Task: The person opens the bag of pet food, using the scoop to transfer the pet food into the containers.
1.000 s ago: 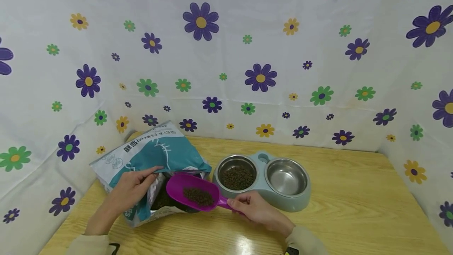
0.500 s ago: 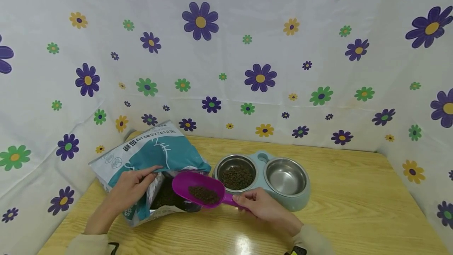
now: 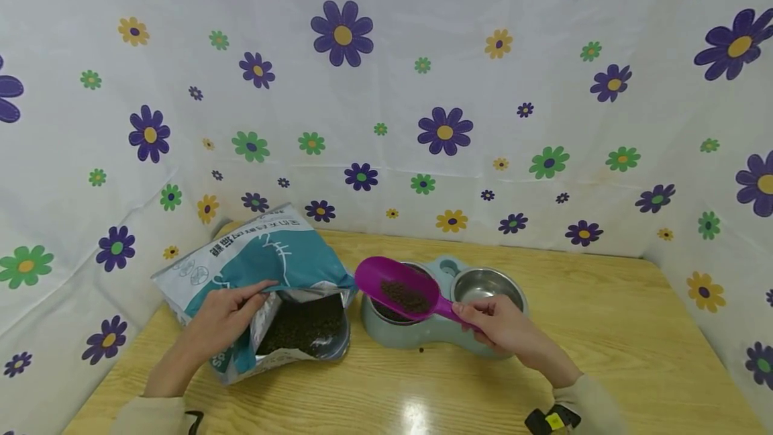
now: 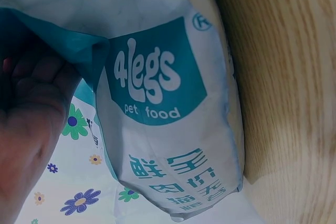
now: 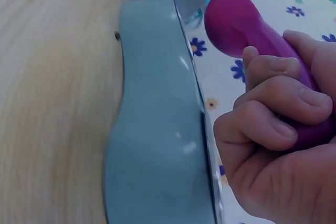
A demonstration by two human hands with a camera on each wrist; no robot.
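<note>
Scoop (image 3: 376,272), magenta, is held above the left steel bowl (image 3: 385,315), apart from its rim and covering most of it from overhead. Kibble (image 3: 406,297) lies in the scoop, gathered toward the handle end. My right grip (image 3: 507,329) is closed around the scoop handle, fingers curled over it as the right wrist view confirms. My left grip (image 3: 220,321) pinches the teal lip of the pet food bag (image 3: 308,254), holding its mouth apart.

The bag is marked "4Legs pet food" and lies toward the left edge of the bench (image 3: 634,341), its mouth directed at the near side; a dark mass of pellets (image 3: 302,327) is visible inside. Just beside it, toward the bench's middle and short of the far edge, sits the pale blue-green double-bowl stand (image 3: 435,335). Its right steel bowl (image 3: 480,284) is partly hidden by my right grip. One stray pellet (image 3: 421,350) was noted on the bench, just beside the stand's near side. Behind the far edge hangs a white flowered curtain (image 3: 543,86).
</note>
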